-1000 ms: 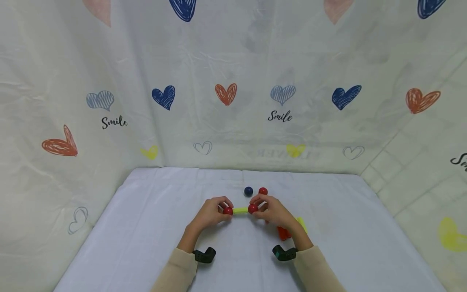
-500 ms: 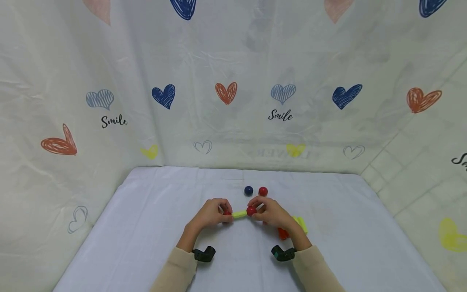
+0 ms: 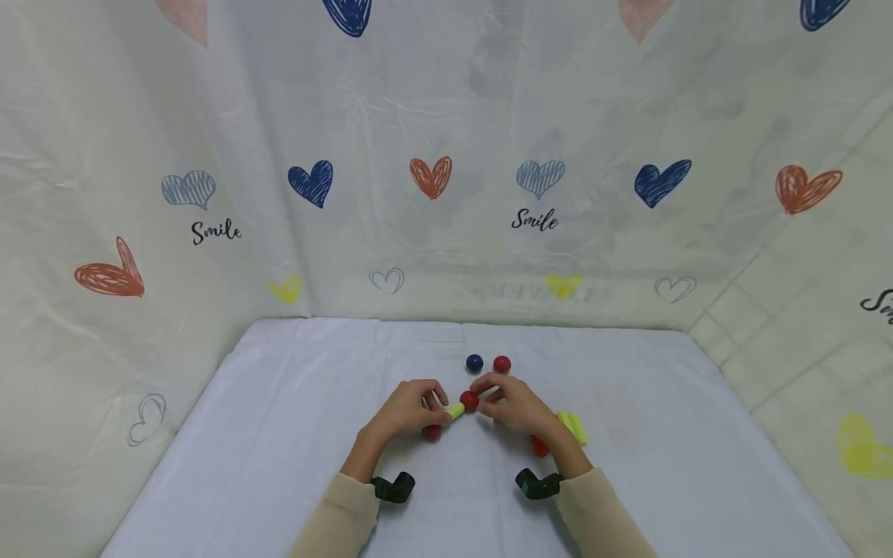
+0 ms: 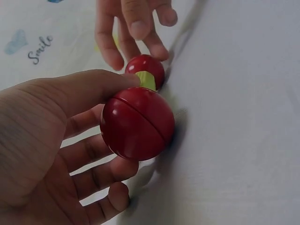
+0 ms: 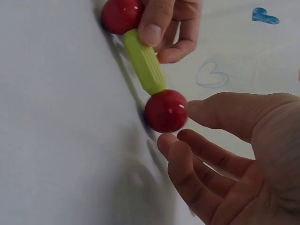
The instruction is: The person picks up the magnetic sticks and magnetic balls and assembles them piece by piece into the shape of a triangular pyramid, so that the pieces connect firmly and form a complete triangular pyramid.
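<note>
Two red balls joined by a yellow-green ribbed rod (image 5: 144,61) form a dumbbell-like piece, held slantwise low over the white cloth. My left hand (image 3: 412,407) pinches it at the rod's end, beside the nearer red ball (image 4: 137,124). Around the farther red ball (image 5: 166,111), the fingers of my right hand (image 3: 516,404) are spread loosely. The right thumb (image 5: 222,112) lies at that ball's edge; whether it touches cannot be made out. The right fingertips stand apart from the ball.
Behind the hands lie a dark blue ball (image 3: 474,363) and a loose red ball (image 3: 502,363). Yellow-green rods (image 3: 574,427) and an orange-red piece (image 3: 539,446), partly hidden by the right forearm, lie on the right. A heart-printed curtain (image 3: 488,256) surrounds the white-covered table (image 3: 314,364).
The joined piece has swung from nearly level to slanted, its left ball coming nearer and its right ball shifting left. My right fingers have loosened from the right ball; the left hand keeps its pinch.
</note>
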### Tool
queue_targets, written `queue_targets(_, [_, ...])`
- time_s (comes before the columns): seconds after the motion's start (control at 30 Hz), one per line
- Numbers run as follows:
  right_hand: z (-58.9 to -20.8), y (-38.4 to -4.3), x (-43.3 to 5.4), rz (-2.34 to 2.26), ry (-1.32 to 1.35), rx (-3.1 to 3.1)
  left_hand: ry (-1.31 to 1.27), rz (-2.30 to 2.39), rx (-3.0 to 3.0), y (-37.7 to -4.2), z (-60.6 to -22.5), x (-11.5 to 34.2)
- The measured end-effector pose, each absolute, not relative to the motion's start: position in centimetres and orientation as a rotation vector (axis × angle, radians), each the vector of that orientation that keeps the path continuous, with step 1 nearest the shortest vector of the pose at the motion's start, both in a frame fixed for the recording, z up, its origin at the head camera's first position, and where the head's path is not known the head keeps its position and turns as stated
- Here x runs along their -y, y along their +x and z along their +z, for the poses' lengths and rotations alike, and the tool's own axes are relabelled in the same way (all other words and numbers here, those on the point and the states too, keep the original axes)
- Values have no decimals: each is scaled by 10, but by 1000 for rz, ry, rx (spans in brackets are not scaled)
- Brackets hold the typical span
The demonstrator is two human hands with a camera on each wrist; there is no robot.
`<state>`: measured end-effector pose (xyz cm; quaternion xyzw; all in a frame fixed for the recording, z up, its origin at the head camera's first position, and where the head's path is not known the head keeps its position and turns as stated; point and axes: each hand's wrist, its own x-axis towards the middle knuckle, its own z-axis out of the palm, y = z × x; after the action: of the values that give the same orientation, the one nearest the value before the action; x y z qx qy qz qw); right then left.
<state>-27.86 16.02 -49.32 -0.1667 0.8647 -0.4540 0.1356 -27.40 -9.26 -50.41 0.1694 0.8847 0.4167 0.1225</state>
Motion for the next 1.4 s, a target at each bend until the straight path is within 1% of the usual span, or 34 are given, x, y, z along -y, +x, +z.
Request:
queue_targets(0.17, [-480, -278, -175, -1365, -417, -2500, 446, 1196, -2576, -273, -503, 93])
queue_targets(0.37, [-460, -277, -214, -1399, -392, -2585, 423, 1194, -2613, -273, -503, 94])
queue_targets(0.57, [-451, -267, -253, -1392, -326, -2648, 442, 1228, -2619, -273, -503, 93])
queue_targets(0.97, [-475, -235, -294, -1160, -201, -2733, 410, 1293, -2627, -274, -510, 87])
queue_targets(1.4, [-493, -234, -302, -1068, -156, -2729, 365, 1339, -2575, -276, -512, 89])
